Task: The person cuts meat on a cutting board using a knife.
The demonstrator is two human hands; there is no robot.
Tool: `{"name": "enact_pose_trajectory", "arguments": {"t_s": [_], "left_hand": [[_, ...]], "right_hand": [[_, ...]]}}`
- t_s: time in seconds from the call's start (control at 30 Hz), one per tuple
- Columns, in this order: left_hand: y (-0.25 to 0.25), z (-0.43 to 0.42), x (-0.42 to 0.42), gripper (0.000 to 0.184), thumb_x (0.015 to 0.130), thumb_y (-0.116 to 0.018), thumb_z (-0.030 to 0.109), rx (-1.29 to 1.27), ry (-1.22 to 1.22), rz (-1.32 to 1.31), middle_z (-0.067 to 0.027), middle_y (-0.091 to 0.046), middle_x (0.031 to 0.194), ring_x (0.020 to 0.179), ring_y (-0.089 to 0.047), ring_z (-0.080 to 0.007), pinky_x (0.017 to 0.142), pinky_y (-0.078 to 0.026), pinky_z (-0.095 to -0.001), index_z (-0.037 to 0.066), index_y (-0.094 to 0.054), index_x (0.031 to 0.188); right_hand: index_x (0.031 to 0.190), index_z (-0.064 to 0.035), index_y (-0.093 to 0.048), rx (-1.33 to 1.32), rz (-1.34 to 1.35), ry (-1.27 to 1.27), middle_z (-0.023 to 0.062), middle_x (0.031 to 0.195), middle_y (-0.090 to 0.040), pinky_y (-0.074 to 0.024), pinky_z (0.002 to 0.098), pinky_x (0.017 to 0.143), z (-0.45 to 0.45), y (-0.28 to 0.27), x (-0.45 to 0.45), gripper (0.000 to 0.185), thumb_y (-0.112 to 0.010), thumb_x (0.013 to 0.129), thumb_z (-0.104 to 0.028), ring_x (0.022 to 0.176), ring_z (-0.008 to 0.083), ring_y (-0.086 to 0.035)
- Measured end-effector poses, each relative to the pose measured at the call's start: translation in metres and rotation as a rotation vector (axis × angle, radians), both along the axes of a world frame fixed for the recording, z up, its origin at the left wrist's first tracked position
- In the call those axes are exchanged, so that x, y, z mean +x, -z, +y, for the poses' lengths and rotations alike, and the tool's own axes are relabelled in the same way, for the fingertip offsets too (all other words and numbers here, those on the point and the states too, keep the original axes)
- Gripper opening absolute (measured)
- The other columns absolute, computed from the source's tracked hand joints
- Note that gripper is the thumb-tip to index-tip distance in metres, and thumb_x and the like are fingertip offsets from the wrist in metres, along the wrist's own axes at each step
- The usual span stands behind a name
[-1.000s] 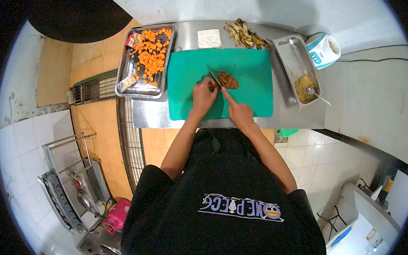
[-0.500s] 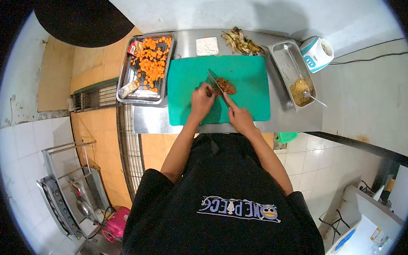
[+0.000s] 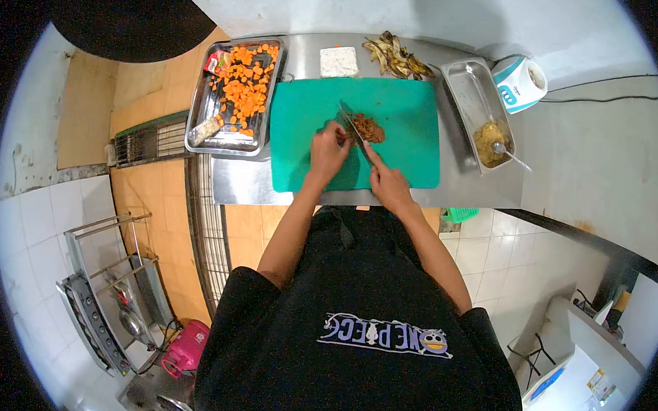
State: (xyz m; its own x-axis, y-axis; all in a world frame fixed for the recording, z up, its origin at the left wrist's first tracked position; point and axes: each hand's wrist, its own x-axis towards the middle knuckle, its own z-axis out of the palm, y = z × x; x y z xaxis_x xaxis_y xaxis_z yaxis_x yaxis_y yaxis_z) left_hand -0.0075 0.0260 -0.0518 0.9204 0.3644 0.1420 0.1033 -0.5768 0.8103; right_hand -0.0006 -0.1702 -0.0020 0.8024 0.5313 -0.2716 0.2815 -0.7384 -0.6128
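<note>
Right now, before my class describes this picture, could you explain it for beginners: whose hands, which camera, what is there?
There is no robot: one person works bare-handed, seen by a head-worn camera looking forward and down. On the shiny metal counter lies a flat green cutting board with chopped brown pieces. The right hand holds a long-bladed metal knife; the left hand is beside the blade, its grip unclear. Around the board are a rectangular metal tray of orange chunks, a white block and a deep steel pan.

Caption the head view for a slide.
Right hand holding a knife beside chopped brown food on a green board, left hand close by.
</note>
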Motion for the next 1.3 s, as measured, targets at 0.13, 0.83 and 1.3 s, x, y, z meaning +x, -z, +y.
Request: {"name": "enact_pose_trajectory", "arguments": {"t_s": [0.13,0.83,1.3], "left_hand": [[0.003,0.001,0.001,0.023,0.076,-0.079,0.006,-0.009,-0.026,0.024,-0.0163,-0.073,0.081,0.076,-0.073,-0.0349,0.067,-0.057,-0.0450,0.003,-0.061,0.091],[0.001,0.005,-0.005,0.014,0.083,-0.077,0.008,-0.063,0.026,0.038,-0.0156,-0.076,0.091,0.085,-0.074,-0.0337,0.075,-0.057,-0.0439,0.005,-0.070,0.095],[-0.015,-0.001,-0.006,0.014,0.084,-0.078,0.014,0.196,0.020,0.035,-0.0116,-0.076,0.099,0.091,-0.071,-0.0327,0.081,-0.055,-0.0440,0.009,-0.073,0.096]], "right_hand": [[0.160,-0.0348,-0.031,-0.008,0.010,-0.020,0.0248,0.070,-0.062,-0.0482,0.0580,0.066,0.003,-0.003,0.004,0.068,-0.050,0.099,-0.014,0.065,0.0471,-0.061],[0.162,-0.0306,-0.025,0.299,0.093,0.020,0.0347,0.090,-0.065,-0.0495,0.0581,0.079,-0.011,0.003,0.006,0.070,-0.052,0.099,-0.015,0.084,0.0516,-0.065],[0.159,-0.0163,-0.036,0.276,0.687,0.339,0.0233,0.122,-0.070,-0.0534,0.0457,0.090,-0.021,-0.025,0.010,0.064,-0.055,0.099,-0.012,0.102,0.0355,-0.070]]}}
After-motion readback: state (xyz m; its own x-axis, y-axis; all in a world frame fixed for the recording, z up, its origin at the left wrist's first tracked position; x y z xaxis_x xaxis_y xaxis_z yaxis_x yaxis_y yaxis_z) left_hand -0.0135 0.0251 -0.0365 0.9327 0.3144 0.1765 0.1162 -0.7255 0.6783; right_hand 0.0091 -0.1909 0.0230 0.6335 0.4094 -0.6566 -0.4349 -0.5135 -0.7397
